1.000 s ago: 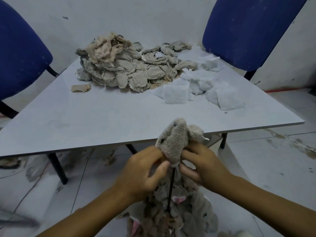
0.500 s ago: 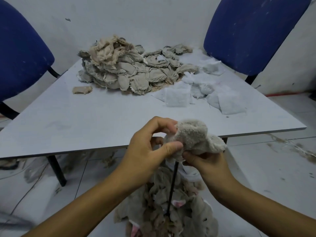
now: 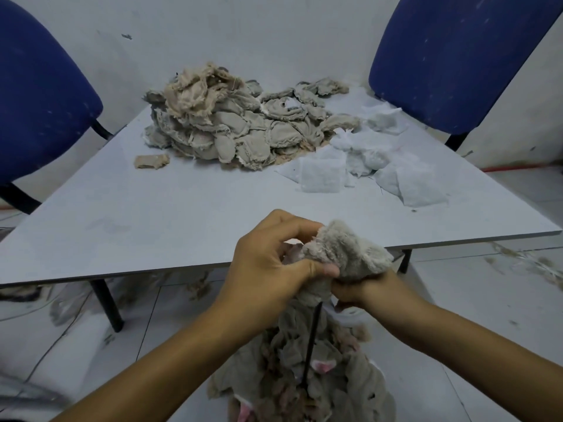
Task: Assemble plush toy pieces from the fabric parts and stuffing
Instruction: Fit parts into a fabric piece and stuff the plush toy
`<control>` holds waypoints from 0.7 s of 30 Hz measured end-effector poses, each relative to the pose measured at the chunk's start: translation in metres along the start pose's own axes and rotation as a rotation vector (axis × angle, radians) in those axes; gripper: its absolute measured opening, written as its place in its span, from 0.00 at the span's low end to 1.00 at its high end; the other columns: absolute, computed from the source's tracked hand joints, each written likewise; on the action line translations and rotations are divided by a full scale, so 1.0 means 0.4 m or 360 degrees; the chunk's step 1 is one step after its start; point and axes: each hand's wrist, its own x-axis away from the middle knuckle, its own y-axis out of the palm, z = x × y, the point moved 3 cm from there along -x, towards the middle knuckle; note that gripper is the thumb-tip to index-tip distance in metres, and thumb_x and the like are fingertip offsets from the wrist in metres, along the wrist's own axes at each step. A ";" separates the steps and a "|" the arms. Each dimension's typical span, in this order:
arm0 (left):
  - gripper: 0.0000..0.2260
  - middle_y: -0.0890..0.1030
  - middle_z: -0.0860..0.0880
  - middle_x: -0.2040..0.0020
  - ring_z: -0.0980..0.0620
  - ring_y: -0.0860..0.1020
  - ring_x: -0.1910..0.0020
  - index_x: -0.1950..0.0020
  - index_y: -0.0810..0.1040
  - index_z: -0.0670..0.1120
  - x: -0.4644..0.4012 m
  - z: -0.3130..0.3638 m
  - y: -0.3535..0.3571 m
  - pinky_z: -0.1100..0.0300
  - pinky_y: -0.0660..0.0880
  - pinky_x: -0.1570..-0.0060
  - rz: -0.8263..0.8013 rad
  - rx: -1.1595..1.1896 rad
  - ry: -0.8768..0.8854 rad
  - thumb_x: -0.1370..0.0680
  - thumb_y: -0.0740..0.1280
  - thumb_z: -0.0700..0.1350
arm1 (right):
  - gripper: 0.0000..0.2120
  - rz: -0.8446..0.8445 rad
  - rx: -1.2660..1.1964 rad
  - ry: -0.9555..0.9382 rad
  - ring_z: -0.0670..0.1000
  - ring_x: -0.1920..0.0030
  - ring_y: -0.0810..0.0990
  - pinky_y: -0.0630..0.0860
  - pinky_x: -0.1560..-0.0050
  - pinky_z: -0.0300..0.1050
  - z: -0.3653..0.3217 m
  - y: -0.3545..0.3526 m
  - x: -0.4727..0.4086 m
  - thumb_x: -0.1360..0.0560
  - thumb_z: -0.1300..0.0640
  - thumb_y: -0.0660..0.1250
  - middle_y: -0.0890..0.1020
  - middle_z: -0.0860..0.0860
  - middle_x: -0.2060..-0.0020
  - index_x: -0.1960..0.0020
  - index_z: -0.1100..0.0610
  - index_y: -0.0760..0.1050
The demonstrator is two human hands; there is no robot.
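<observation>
A fuzzy grey plush piece (image 3: 347,251) is held in front of the table's near edge. My left hand (image 3: 271,263) pinches its left side between thumb and fingers. My right hand (image 3: 362,290) grips it from below, mostly hidden under the fabric. A thin black stick (image 3: 312,339) runs down from the piece into a heap of grey plush pieces (image 3: 304,382) with pink inner ears on the floor. On the table's far side lies a pile of beige-grey fabric parts (image 3: 243,123), with white stuffing sheets (image 3: 365,159) to its right.
The grey table (image 3: 152,214) has one loose fabric scrap (image 3: 151,161) left of the pile. Blue chairs stand at the far left (image 3: 39,95) and far right (image 3: 451,56). A black table leg (image 3: 106,303) stands on the tiled floor, with fabric scraps under the table.
The plush piece went from upright on the stick to tipped over to the right. My left hand rose to pinch its top; my right hand slid beneath it.
</observation>
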 end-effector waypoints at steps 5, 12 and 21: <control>0.16 0.74 0.51 0.42 0.62 0.74 0.42 0.40 0.79 0.58 -0.005 -0.023 0.032 0.67 0.73 0.42 -0.0274 -0.0066 -0.0158 0.27 0.74 0.47 | 0.14 -0.0010 0.0036 0.0011 0.45 0.59 0.84 0.83 0.55 0.61 -0.019 -0.007 0.030 0.27 0.63 0.74 0.86 0.47 0.58 0.46 0.49 0.78; 0.16 0.77 0.52 0.48 0.58 0.77 0.47 0.45 0.81 0.58 0.002 -0.011 0.016 0.65 0.73 0.49 -0.0083 -0.0228 0.0112 0.32 0.77 0.52 | 0.26 0.0545 0.0701 -0.1060 0.44 0.47 0.73 0.76 0.48 0.40 -0.095 -0.073 0.085 0.35 0.35 0.74 0.69 0.40 0.50 0.43 0.38 0.67; 0.26 0.74 0.56 0.48 0.59 0.75 0.46 0.38 0.76 0.60 -0.002 -0.026 0.028 0.69 0.70 0.51 -0.0193 -0.0486 0.0044 0.32 0.80 0.48 | 0.16 0.0362 0.1316 -0.1317 0.50 0.66 0.66 0.63 0.66 0.44 -0.073 -0.056 0.053 0.34 0.73 0.77 0.70 0.51 0.67 0.65 0.63 0.71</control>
